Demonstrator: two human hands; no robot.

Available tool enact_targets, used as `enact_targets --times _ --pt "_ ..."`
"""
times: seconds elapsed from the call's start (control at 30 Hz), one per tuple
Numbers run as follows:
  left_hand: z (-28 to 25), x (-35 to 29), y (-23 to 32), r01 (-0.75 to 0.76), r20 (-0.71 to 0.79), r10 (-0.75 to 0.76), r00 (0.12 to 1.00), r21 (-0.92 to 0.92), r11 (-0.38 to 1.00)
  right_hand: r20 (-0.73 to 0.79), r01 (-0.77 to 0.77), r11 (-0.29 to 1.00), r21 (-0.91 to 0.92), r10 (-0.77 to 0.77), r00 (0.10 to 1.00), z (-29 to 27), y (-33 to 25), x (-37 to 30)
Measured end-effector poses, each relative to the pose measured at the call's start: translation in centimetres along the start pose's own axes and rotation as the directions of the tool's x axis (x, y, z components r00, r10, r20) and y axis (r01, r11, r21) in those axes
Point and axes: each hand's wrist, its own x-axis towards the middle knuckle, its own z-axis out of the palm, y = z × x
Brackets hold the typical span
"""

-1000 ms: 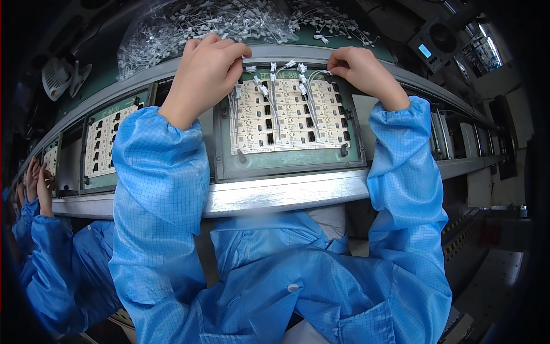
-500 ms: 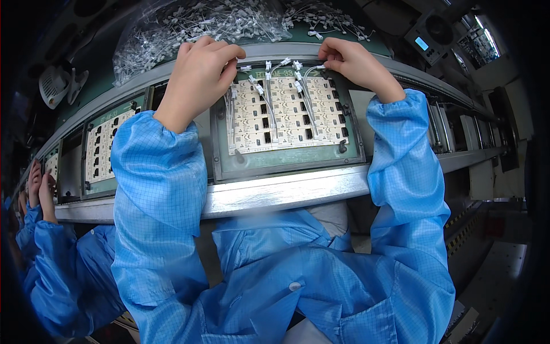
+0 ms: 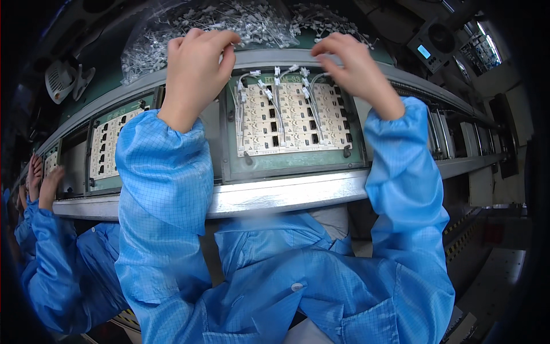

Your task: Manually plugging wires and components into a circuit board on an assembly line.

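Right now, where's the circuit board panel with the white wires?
In the head view the panel sits centre in its green tray on the conveyor, between the left hand and right hand.

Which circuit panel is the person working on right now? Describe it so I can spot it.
Follow the curved metal conveyor rail to its middle. The circuit panel sits there in a green frame between the left hand and right hand. Unlike the neighbouring panel, white wires lie across it.

matt blue cloth sleeves (image 3: 163,172), brushed metal rail (image 3: 275,192), matt white circuit panel (image 3: 295,117), glossy clear plastic bags (image 3: 229,23)
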Motion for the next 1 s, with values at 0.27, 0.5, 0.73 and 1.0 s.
enact_targets --times 0.27,0.5,0.73,1.0 --pt "-1.3 0.7 1.0 0.026 -0.234 -0.021 0.972 0.021 0.999 0.390 0.019 0.989 0.150 -0.077 0.918 4.5 -18.2 5.2" --pt "-2.4 1.7 1.6 0.044 -0.265 -0.038 0.964 0.016 0.999 0.235 0.035 0.999 -0.029 -0.027 0.972 8.1 -18.7 3.2" --pt "-3.4 -1.2 -3.5 -0.018 -0.307 0.014 0.952 -0.011 1.000 0.343 -0.022 0.936 -0.350 0.150 0.927 8.0 -18.1 2.0" --pt "0.1 -4.9 -8.6 -0.085 -0.256 0.072 0.964 -0.040 0.996 0.034 -0.418 0.511 -0.751 0.662 0.748 6.6 -6.2 -7.3"
